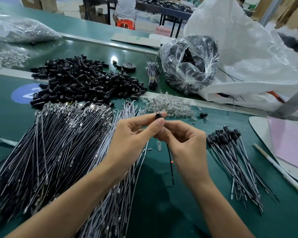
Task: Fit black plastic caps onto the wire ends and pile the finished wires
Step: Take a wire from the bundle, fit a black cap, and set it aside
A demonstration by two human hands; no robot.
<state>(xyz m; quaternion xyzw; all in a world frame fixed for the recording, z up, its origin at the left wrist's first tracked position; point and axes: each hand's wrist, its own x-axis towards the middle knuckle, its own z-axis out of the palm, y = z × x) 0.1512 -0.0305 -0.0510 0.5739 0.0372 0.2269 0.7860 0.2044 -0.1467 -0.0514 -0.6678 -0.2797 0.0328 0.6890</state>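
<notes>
The left hand (132,140) pinches a black cap (157,115) between thumb and forefinger, and a metal terminal (155,104) sticks up out of it. Just beneath, the right hand (184,140) has its fingers curled and pinches the black wire (170,162), which hangs down toward the green table (179,212). The finished wires (234,152) are piled to the right. The uncapped wires (58,143) are spread to the left, with clear bulbs (170,104) beyond the hands. Farther back, the heap of black caps (81,79) partly covers a blue round label (24,93) reading "2".
</notes>
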